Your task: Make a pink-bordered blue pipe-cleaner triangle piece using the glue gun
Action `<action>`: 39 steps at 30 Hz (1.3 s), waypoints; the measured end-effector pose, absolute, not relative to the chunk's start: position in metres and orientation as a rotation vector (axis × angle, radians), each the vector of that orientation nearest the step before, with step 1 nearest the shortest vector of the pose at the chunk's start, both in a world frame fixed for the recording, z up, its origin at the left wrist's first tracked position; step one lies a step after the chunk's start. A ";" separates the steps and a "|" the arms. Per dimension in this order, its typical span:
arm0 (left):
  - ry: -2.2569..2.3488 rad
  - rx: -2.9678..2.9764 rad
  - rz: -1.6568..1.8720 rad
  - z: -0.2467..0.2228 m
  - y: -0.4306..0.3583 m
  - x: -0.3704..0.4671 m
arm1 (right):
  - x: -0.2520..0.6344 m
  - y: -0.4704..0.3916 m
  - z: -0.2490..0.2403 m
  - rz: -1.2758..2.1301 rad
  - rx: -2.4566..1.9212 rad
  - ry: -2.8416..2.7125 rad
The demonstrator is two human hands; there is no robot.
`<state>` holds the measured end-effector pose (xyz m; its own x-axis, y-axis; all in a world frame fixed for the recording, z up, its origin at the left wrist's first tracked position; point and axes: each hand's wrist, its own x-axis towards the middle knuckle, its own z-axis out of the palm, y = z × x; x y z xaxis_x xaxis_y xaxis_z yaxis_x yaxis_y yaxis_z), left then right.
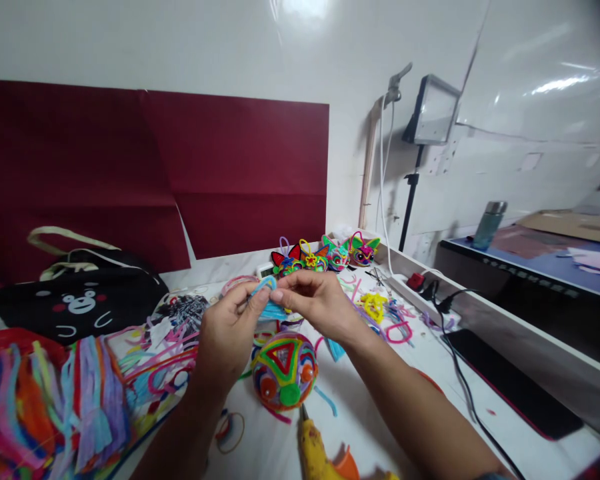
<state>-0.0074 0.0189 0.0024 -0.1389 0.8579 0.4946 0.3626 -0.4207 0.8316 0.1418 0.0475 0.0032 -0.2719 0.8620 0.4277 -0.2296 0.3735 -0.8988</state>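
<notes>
Above the white table, my left hand [231, 327] is closed, its thumb and fingers pinching a bent light-blue pipe cleaner [266, 285] with a bit of yellow in it. My right hand [323, 305] pinches the same piece from the other side, thumb and fingertip together. Just under my hands sits a round animal head [286, 367] covered in colourful pipe cleaners, with orange eyes and a green nose. A yellow glue gun [314, 448] lies in front of it, nozzle towards the head. Behind my fingers is a light-blue item [274, 311], partly hidden.
Several finished animal heads [337, 253] stand at the back. Bundled pipe cleaners [75, 400] fill the left front, beside a black bag [85, 293]. Loose pipe cleaners [375, 308] lie to the right. A power strip [433, 303] with cables and a dark flat mat [510, 383] edge the right side.
</notes>
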 end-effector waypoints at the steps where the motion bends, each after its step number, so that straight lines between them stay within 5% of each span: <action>1: 1.397 1.745 1.583 0.003 0.018 -0.007 | 0.141 0.048 0.002 1.151 -0.606 -1.479; 31: 1.395 1.679 1.618 -0.002 0.021 -0.010 | 0.139 0.045 -0.003 0.556 -0.623 -1.640; 39: 1.277 1.644 1.587 0.003 0.019 -0.013 | 0.138 0.045 -0.001 0.769 -0.622 -1.556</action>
